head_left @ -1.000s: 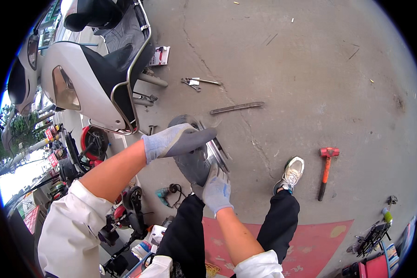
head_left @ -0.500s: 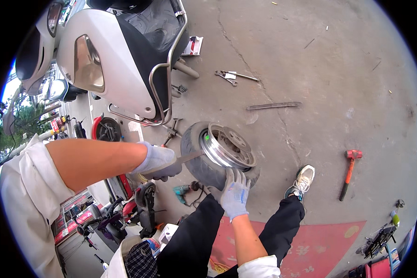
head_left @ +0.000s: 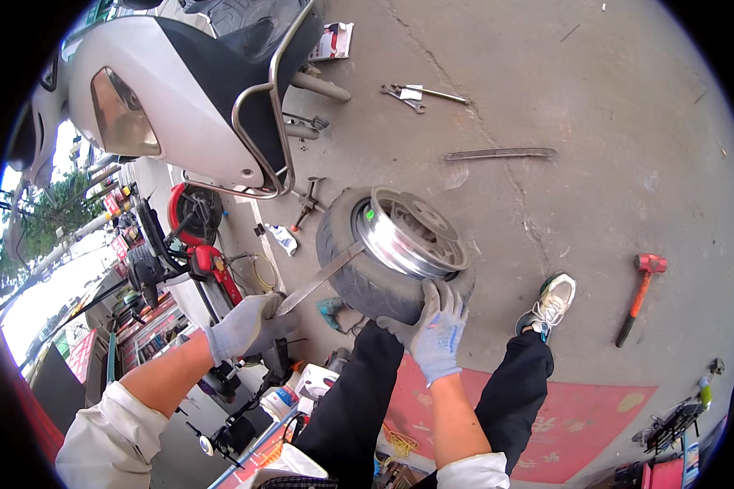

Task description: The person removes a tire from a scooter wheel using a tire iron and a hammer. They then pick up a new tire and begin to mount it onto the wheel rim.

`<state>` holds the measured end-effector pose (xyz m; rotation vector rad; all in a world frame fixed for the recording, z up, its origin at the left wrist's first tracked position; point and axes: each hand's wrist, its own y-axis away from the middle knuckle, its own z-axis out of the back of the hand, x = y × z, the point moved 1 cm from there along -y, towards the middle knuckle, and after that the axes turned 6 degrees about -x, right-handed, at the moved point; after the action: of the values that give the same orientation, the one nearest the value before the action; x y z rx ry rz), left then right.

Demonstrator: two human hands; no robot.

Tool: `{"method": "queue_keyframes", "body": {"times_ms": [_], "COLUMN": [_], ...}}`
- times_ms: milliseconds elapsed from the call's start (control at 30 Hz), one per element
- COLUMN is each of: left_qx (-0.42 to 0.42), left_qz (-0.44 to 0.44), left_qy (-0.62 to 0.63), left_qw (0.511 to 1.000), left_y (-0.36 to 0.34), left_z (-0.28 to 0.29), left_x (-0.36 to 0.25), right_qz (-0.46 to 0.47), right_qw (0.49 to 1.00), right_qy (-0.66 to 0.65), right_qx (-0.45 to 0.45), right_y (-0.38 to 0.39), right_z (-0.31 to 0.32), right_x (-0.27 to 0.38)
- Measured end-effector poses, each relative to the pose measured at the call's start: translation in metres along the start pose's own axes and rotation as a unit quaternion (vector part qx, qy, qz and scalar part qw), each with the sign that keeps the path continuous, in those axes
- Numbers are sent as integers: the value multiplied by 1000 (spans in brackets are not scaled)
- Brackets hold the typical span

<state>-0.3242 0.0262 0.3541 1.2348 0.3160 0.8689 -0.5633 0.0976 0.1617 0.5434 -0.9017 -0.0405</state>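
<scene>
My left hand (head_left: pixel 257 326), in a grey-white work glove, grips the outer end of a flat metal tire lever (head_left: pixel 322 279). The lever slants up to the right, its far tip at the gap between the black tire (head_left: pixel 375 295) and the shiny metal wheel rim (head_left: pixel 400 254). Tire and rim rest tilted on the ground, with the rim partly standing out of the tire. My gloved right hand (head_left: pixel 439 330) lies on the near side of the tire, fingers stretched out, holding nothing. The inner edge of the tire is partly hidden by the rim.
A second lever (head_left: pixel 500 153) and wrenches (head_left: pixel 404 98) lie beyond the wheel. A red-headed hammer (head_left: pixel 640 297) lies right of my shoe (head_left: pixel 550 303). A teal power drill (head_left: pixel 330 311) sits near my knee. A white scooter (head_left: pixel 187 98) stands at the upper left.
My left hand has moved down and left, toward the lever's outer end, and the lever now slopes more steeply. My right hand stays on the tire. The whole view has shifted slightly.
</scene>
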Motion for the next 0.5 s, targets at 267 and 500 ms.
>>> {"method": "queue_keyframes", "body": {"times_ms": [267,500], "left_qx": [-32,-80], "left_qz": [-112,-193], "left_qy": [207,160], "left_qw": [971,965], "left_y": [-50,-65], "left_z": [-69,-124], "left_x": [10,75], "right_qz": [26,21], "right_qw": [1000,991], "right_qy": [11,81], "right_qx": [-10,108], "right_y": [-39,-26], "right_z": [20,19], "right_x": [-17,-4]}}
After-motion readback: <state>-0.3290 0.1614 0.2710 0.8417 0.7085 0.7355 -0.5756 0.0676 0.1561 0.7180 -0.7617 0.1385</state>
